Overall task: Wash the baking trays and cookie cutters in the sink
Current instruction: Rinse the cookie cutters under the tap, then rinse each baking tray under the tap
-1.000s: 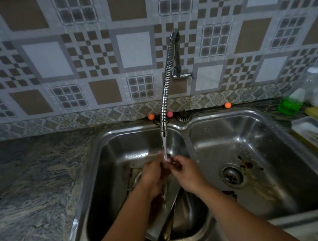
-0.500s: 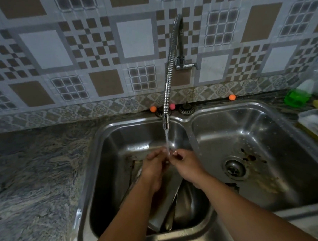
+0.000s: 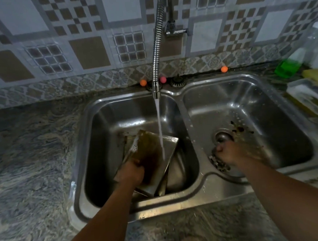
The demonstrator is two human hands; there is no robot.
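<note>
A dirty metal baking tray [image 3: 154, 150] stands tilted in the left basin, with tap water [image 3: 160, 131] running onto it. My left hand [image 3: 133, 172] grips the tray's near edge. More metal trays [image 3: 175, 167] lie under and beside it. My right hand [image 3: 230, 153], motion-blurred, is in the right basin just in front of the drain [image 3: 223, 136], fingers curled on a dark wire scouring pad [image 3: 218, 163]. No cookie cutters are visible.
A flexible steel faucet [image 3: 156, 46] hangs over the double steel sink [image 3: 177, 200]. Green soap bottle [image 3: 288, 65], yellow sponge [image 3: 316, 75] and a clear plastic tub [image 3: 306, 96] sit on the right counter. Marbled countertop [image 3: 31, 164] lies to the left.
My hands were together under the water stream. My right hand has moved into the right basin onto the scouring pad, and my left hand has dropped to hold the tray.
</note>
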